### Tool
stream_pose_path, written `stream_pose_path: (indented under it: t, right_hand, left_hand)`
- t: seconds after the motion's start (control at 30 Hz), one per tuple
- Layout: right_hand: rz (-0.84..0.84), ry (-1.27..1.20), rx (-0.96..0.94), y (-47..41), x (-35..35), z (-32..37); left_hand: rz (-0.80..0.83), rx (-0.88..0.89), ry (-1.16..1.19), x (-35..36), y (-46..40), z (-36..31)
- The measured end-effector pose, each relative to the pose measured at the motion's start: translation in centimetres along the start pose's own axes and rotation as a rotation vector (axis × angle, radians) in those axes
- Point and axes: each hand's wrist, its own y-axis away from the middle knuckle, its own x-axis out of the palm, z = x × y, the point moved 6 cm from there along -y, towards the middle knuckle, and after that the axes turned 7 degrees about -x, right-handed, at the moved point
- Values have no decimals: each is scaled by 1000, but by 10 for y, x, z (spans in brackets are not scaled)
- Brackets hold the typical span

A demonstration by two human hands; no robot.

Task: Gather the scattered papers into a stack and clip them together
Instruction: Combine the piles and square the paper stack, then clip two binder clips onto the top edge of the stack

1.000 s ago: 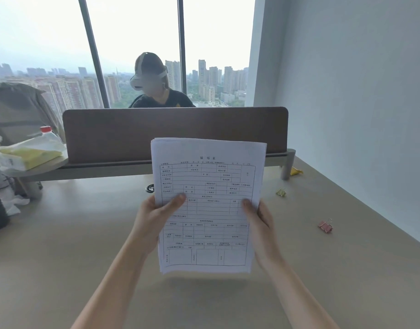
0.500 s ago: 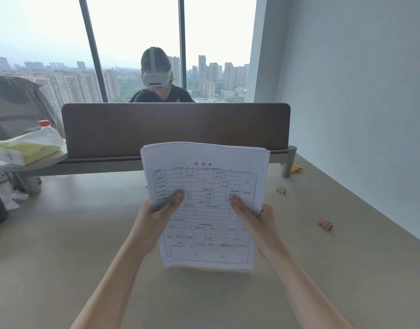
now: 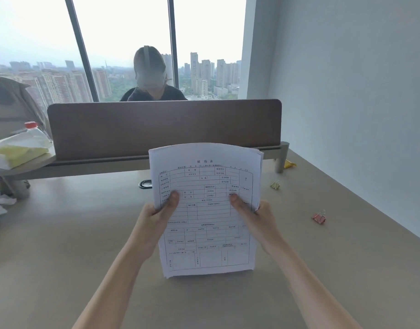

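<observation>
A stack of white printed forms point(image 3: 205, 224) stands upright on its bottom edge on the beige desk point(image 3: 61, 245), tilted slightly left. My left hand point(image 3: 154, 217) grips its left side and my right hand point(image 3: 256, 217) grips its right side, thumbs on the front sheet. The sheet edges fan a little at the top right corner. A pink binder clip point(image 3: 319, 217) lies on the desk to the right, apart from the stack. A yellow-green binder clip point(image 3: 275, 185) lies farther back on the right.
A brown divider panel point(image 3: 163, 127) runs across the back of the desk; a person sits behind it. A yellow scrap point(image 3: 289, 164) lies by the divider's leg. A bottle and bagged items point(image 3: 19, 148) sit at far left. A wall point(image 3: 358, 115) bounds the right.
Both hands have slid up the sides of the stack, and the stack has dropped so its bottom edge rests on the desk, leaning slightly left.
</observation>
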Motion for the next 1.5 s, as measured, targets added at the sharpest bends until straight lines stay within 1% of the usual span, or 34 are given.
stream_pose_path:
  t: [0.07, 0.13, 0.23, 0.33, 0.43, 0.53, 0.7, 0.83, 0.97, 1.07, 1.13, 1.2, 1.27, 1.3, 1.33, 1.43, 1.47, 1.5]
  right_hand:
    - [22, -1, 15, -5, -3, 2]
    - [25, -4, 39, -7, -5, -3]
    - [-29, -12, 51, -4, -11, -20]
    - [-68, -18, 85, 3, -16, -39]
    - [-66, 13, 128, 8, -22, -51]
    - [-60, 44, 145, 9, -27, -58]
    - [-23, 78, 194, 16, -29, -72]
    - [-2, 110, 255, 12, -43, -82]
    - [-3, 194, 252, -3, -59, -89]
    - [-65, 333, 247, -20, -78, -99]
    - [-188, 470, 174, -32, -101, -96]
    - [-345, 763, 78, -37, -129, -85]
    - [-490, 1141, 51, -38, -154, -80]
    - [-537, 1277, 91, -39, -165, -82]
    - [-550, 1361, 156, -41, -175, -85]
    - [-451, 1449, 447, -43, -199, -103]
    - [-421, 1462, 505, -42, -202, -109]
    - [-410, 1471, 517, -42, -204, -113]
  left_hand:
    - [44, -104, 13, 0, -3, 0]
    - [52, -205, 27, -1, -7, 6]
    - [-16, -327, 39, 0, -7, 26]
    - [-48, -391, 73, 4, -4, 48]
    - [-44, -397, 79, 8, -5, 61]
    - [-69, -358, 68, 9, -13, 62]
    - [-120, -334, -3, 12, -30, 69]
    - [-92, -346, -12, 22, -40, 86]
    - [-74, -356, -6, 34, -49, 100]
    - [-56, -354, 16, 43, -52, 106]
    - [-55, -359, 28, 45, -53, 110]
    - [-62, -368, 36, 45, -53, 114]
    - [-57, -374, 51, 45, -54, 116]
    - [-49, -376, 54, 45, -54, 117]
    - [-41, -377, 56, 45, -54, 117]
    - [-23, -378, 80, 46, -54, 118]
    - [-17, -377, 84, 46, -55, 119]
    - [-13, -376, 89, 47, -55, 119]
